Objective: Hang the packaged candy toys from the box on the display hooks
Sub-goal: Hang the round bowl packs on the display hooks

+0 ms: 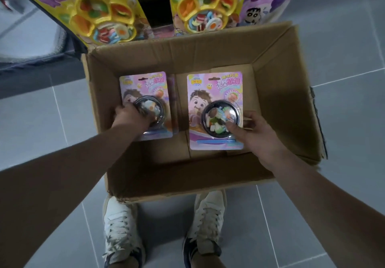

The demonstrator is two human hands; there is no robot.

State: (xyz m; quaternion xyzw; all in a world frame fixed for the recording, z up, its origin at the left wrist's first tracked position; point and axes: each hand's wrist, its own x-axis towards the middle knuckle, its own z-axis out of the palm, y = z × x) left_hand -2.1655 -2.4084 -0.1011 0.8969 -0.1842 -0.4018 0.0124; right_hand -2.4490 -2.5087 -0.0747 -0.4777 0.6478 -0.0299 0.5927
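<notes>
An open cardboard box (208, 174) stands on the floor in front of me. Inside it are two pink carded candy toy packs, each with a black bowl blister. My left hand (131, 115) grips the bowl of the left pack (145, 86), deep in the box. My right hand (254, 132) pinches the lower right of the right pack (214, 92), thumb on the bowl's lid. Above the box, yellow carded paw-shaped candy packs (104, 22) hang on the display. The hooks themselves are out of sight.
A second yellow pack (208, 7) and a purple cartoon pack (268, 3) hang at the top right. My two white sneakers (162, 232) stand on grey floor tiles just behind the box. A dark shelf base (31, 63) runs along the left.
</notes>
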